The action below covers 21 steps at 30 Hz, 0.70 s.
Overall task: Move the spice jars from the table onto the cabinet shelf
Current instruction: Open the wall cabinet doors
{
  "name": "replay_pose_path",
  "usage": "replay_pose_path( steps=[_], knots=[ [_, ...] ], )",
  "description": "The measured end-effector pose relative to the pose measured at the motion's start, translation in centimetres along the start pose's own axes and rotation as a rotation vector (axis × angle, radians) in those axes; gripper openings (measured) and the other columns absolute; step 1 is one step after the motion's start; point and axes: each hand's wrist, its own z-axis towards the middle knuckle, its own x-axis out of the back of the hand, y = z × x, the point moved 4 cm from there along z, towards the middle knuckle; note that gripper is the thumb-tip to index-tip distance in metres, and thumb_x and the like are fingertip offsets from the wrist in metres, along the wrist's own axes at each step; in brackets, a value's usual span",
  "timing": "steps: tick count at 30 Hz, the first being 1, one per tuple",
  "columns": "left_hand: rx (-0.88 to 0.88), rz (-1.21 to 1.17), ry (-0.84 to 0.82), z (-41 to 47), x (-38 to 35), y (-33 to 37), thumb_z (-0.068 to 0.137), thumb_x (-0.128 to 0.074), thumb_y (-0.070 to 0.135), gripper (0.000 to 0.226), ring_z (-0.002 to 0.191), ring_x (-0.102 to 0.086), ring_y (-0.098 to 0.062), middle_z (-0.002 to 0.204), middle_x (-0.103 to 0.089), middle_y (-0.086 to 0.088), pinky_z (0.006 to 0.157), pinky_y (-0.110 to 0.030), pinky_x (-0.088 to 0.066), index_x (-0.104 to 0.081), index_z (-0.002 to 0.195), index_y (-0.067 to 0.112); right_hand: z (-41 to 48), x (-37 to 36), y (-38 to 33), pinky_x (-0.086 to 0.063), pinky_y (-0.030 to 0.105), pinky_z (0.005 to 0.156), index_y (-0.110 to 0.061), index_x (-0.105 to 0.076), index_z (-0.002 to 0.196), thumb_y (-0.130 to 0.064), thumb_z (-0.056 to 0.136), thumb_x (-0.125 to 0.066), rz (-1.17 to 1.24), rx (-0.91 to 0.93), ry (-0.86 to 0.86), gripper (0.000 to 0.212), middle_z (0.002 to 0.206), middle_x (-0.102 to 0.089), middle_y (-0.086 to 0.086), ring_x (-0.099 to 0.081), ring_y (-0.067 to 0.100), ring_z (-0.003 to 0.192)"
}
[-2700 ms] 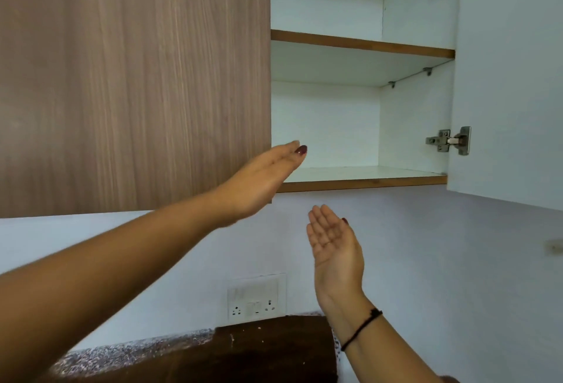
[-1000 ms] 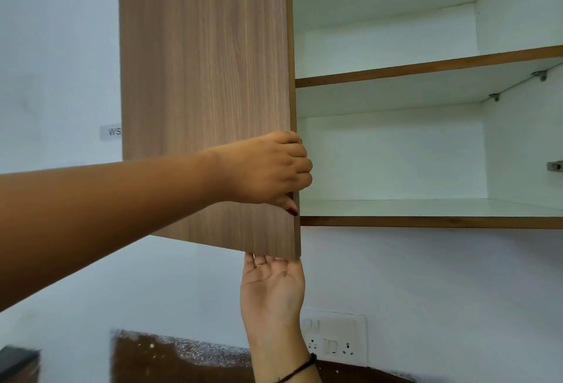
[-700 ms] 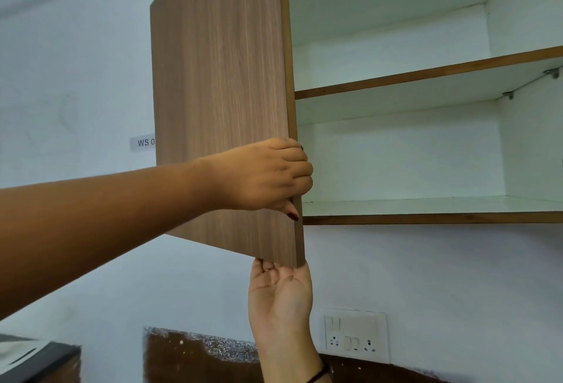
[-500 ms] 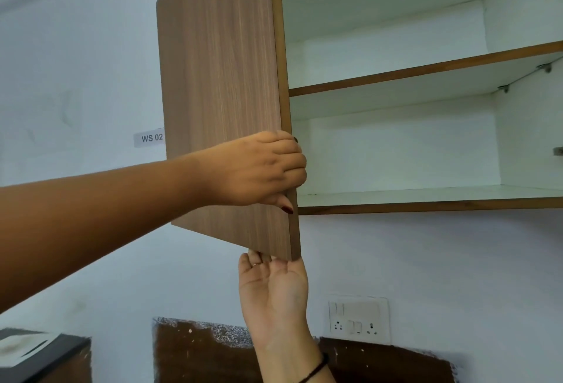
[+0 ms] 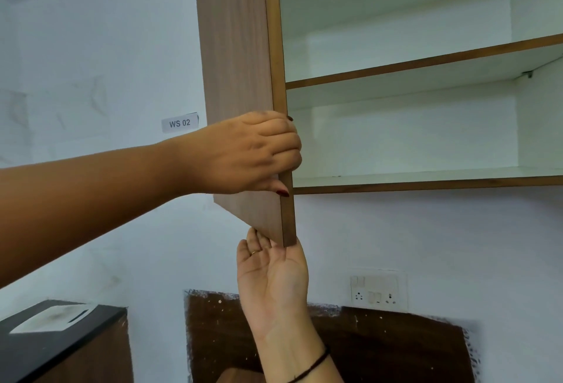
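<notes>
Two hands (image 5: pixel 249 152) (image 5: pixel 274 273) on one cabinet door (image 5: pixel 234 47)

The cabinet (image 5: pixel 533 127) is filling the upper right of the frame, just right of the open wood-grain door (image 5: pixel 237 63). Its bottom shelf (image 5: pixel 426 176), white on top and brown along the front edge, is running across the middle right, and a second shelf (image 5: pixel 426 63) of the same make is sitting above it. In the lower left corner a dark countertop (image 5: pixel 61 352) is showing, with a flat white piece (image 5: pixel 51 318) lying on it — sheet or tray, too blurred to tell.
</notes>
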Motion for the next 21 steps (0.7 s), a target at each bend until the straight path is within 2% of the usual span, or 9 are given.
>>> replay_pose_path(
  steps=[4,7,10,13,16,17,20,21],
  knots=[
    [0.015,-0.026,-0.025,-3.7,1.5,-0.3,0.108,-0.029,0.044,0.051,0.116,-0.057,-0.035,0.117,-0.062,-0.016,0.110,-0.046,-0.039,-0.061,0.117,0.006,-1.4,-0.7,3.0,-0.041,0.035,0.105,0.001,-0.066,0.119,-0.027,0.104,-0.045,0.027,-0.077,0.018,0.038,0.095,-0.062,0.014,-0.053,0.023,0.098],
    [0.048,-0.041,-0.039,-6.5,2.5,-0.5,0.108,-0.035,0.038,0.043,0.119,-0.056,-0.035,0.119,-0.062,-0.016,0.111,-0.048,-0.039,-0.062,0.118,0.006,-2.4,-1.1,4.7,-0.044,0.035,0.099,0.001,-0.059,0.129,-0.022,0.104,-0.045,0.024,-0.138,0.054,0.037,0.089,-0.062,0.015,-0.057,0.021,0.087],
    [0.096,-0.076,-0.035,-8.9,3.3,-0.6,0.106,-0.040,0.026,0.033,0.116,-0.057,-0.035,0.115,-0.063,-0.015,0.111,-0.047,-0.038,-0.064,0.114,0.005,-2.8,-1.4,6.6,-0.044,0.036,0.100,0.003,-0.056,0.133,-0.016,0.104,-0.045,0.004,-0.162,0.060,0.036,0.098,-0.063,0.018,-0.059,0.022,0.084],
    [0.121,-0.080,-0.047,-11.0,4.0,-0.6,0.105,-0.040,0.023,0.032,0.116,-0.058,-0.035,0.114,-0.064,-0.014,0.111,-0.047,-0.039,-0.066,0.112,0.006,-2.9,-1.8,8.1,-0.047,0.037,0.098,0.002,-0.063,0.119,-0.012,0.103,-0.045,-0.014,-0.176,0.049,0.028,0.100,-0.068,0.021,-0.065,0.025,0.084],
    [0.123,-0.068,-0.090,-13.3,4.4,-0.9,0.103,-0.046,0.026,0.031,0.121,-0.058,-0.034,0.117,-0.066,-0.012,0.115,-0.045,-0.036,-0.069,0.113,0.009,-3.2,-2.4,9.4,-0.053,0.039,0.087,0.002,-0.066,0.106,-0.013,0.104,-0.041,0.001,-0.202,0.009,0.029,0.100,-0.072,0.022,-0.072,0.028,0.082],
    [0.123,-0.066,-0.110,-14.1,4.5,-1.1,0.103,-0.047,0.028,0.031,0.124,-0.057,-0.033,0.120,-0.067,-0.011,0.116,-0.046,-0.036,-0.069,0.114,0.010,-3.2,-2.4,9.8,-0.054,0.040,0.085,0.003,-0.065,0.109,-0.015,0.104,-0.040,0.012,-0.210,-0.003,0.031,0.103,-0.072,0.022,-0.073,0.029,0.085],
    [0.123,-0.069,-0.162,-16.4,4.6,-1.3,0.104,-0.045,0.030,0.035,0.135,-0.051,-0.033,0.132,-0.065,-0.010,0.117,-0.050,-0.035,-0.069,0.123,0.012,-2.8,-2.6,11.2,-0.047,0.046,0.105,0.005,-0.058,0.128,-0.023,0.104,-0.037,0.057,-0.251,-0.040,0.042,0.123,-0.067,0.025,-0.065,0.035,0.115],
    [0.117,-0.065,-0.175,-17.2,4.6,-1.3,0.104,-0.044,0.028,0.037,0.138,-0.048,-0.033,0.136,-0.063,-0.009,0.118,-0.050,-0.033,-0.067,0.128,0.013,-2.6,-2.6,11.6,-0.045,0.046,0.108,0.004,-0.056,0.131,-0.025,0.105,-0.037,0.069,-0.261,-0.037,0.043,0.124,-0.067,0.024,-0.065,0.035,0.115]
  ],
)
